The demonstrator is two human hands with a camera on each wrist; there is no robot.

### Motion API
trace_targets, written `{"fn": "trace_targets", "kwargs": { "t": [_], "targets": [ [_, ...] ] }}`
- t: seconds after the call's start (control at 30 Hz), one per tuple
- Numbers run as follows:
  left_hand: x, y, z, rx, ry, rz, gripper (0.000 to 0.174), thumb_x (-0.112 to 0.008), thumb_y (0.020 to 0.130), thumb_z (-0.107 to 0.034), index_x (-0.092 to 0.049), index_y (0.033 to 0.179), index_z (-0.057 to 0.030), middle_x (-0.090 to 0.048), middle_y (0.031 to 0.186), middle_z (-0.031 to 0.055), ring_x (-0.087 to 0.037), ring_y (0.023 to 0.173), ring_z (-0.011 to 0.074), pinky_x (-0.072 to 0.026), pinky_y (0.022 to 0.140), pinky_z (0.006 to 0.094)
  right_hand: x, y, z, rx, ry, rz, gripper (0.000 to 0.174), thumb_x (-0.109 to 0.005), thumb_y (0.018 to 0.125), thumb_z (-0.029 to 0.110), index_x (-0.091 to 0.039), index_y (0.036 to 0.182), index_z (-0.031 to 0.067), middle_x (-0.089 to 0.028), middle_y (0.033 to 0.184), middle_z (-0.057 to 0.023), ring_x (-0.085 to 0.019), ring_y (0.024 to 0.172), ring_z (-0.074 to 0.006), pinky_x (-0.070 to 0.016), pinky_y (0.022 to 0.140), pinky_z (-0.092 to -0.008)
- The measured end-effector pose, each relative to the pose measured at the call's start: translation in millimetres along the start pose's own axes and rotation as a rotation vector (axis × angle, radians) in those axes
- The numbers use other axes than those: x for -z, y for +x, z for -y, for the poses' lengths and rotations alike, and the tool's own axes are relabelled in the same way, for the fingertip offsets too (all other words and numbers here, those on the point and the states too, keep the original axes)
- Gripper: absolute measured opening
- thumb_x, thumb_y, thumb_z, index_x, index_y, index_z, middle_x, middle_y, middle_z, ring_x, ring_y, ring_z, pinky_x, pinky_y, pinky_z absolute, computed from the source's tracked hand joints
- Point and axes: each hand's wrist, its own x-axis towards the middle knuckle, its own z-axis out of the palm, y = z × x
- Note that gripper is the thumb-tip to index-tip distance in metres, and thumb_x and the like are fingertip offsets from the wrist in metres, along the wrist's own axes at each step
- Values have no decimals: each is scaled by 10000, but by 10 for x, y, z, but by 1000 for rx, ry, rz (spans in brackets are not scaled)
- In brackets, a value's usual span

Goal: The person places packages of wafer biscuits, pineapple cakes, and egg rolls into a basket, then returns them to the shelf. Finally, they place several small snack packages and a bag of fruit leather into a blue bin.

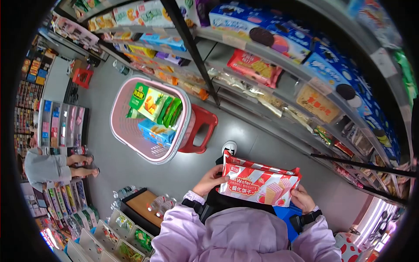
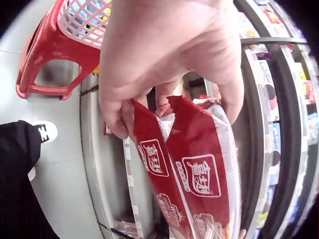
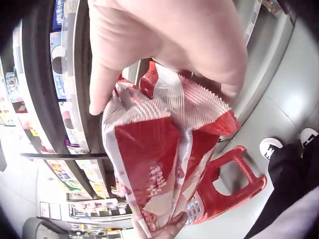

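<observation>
Two red-and-white packs of wafer biscuits (image 1: 261, 183) are held together in front of the body, one against the other. My left hand (image 1: 210, 180) grips their left ends, its thumb on the front face. At the other end, my right hand (image 1: 303, 199) holds both packs with its thumb near the lower corner. In the left wrist view, the fingers of the left hand (image 2: 164, 50) curl over the crimped ends of the wafer packs (image 2: 199, 159). The right wrist view shows the right hand (image 3: 174, 40) spanning the other ends of the packs (image 3: 149, 159).
A pink basket (image 1: 117, 126) with snack packs stands on a red stool (image 1: 205, 131). Shelves (image 1: 279, 102) of biscuits and snacks run along the right. Bins (image 1: 104, 236) of packaged goods are at lower left, and another person (image 1: 48, 166) stands at far left.
</observation>
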Motion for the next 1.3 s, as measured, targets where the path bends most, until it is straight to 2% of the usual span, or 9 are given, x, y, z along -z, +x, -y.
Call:
{"fn": "trace_targets", "kwargs": {
  "t": [0.27,0.47,0.53,0.67,0.87,0.97,1.03,1.2,1.3],
  "targets": [
    [542,525,370,66,-21,-40,495,-606,808,-158,-393,1216,27,-525,1094,69,-514,976,118,-396,884,261,342,779,-253,-58,-94,-69,777,-699,710,261,-262,1279,-38,-416,1253,-136,-402,1163,-244,-288,997,-376],
    [902,1037,628,29,-17,-18,470,-626,790,-132,-424,1188,13,-527,1093,53,-487,1018,125,-388,870,272,759,1480,-537,-166,-154,-49,688,-680,731,239,-329,1254,-38,-457,1215,-136,-429,1132,-231,-319,968,-353],
    [1077,1213,821,42,42,-98,698,-679,739,-127,-281,1298,0,-536,1069,72,-494,990,137,-398,801,260,893,1703,-630,-201,-155,-67,675,-672,736,221,-327,1256,-38,-458,1213,-137,-429,1133,-232,-314,972,-355],
    [1354,1646,1056,-21,101,-127,843,-707,702,-118,-165,1335,8,-530,1038,94,-502,942,141,-396,737,260,1251,2151,-883,-145,-158,-79,632,-654,747,197,-346,1248,-35,-461,1219,-124,-425,1137,-227,-296,978,-353],
    [1714,2343,1346,-4,162,-77,814,-709,678,-97,-213,1310,30,-393,1238,167,-456,1061,208,-411,858,305,1680,2729,-1072,-144,-267,-89,692,-660,744,179,-281,1286,-25,-426,1253,-133,-412,1152,-233,-297,987,-364],
    [1883,2683,1396,-19,197,22,708,-659,719,-25,-259,1305,-22,-453,1155,84,-455,1062,174,-384,897,302,1712,3051,-1065,-198,-311,-117,628,-649,735,86,-325,1261,-19,-469,1207,-127,-451,1110,-215,-312,977,-348],
    [1954,2901,1376,-19,318,57,722,-697,675,-94,-301,1270,6,-423,1221,110,-451,1075,191,-393,888,297,1791,3204,-1140,-163,-382,-222,647,-667,714,38,-316,1255,-14,-486,1180,-118,-463,1091,-198,-332,958,-334],
    [2269,3417,1573,-1,412,21,615,-692,680,-103,-403,1219,-52,-529,1071,49,-468,1000,146,-384,838,274,2064,3774,-1249,-79,-471,-283,711,-714,687,49,-306,1268,6,-520,1128,-98,-509,1026,-174,-401,893,-311],
    [2309,3556,1581,-12,599,-63,494,-617,752,17,-395,1186,-59,-534,1086,30,-507,992,114,-420,849,259,2036,3998,-1266,78,-586,-316,716,-718,686,65,-308,1272,20,-506,1122,-105,-517,1009,-165,-425,864,-296]
  ]
}}
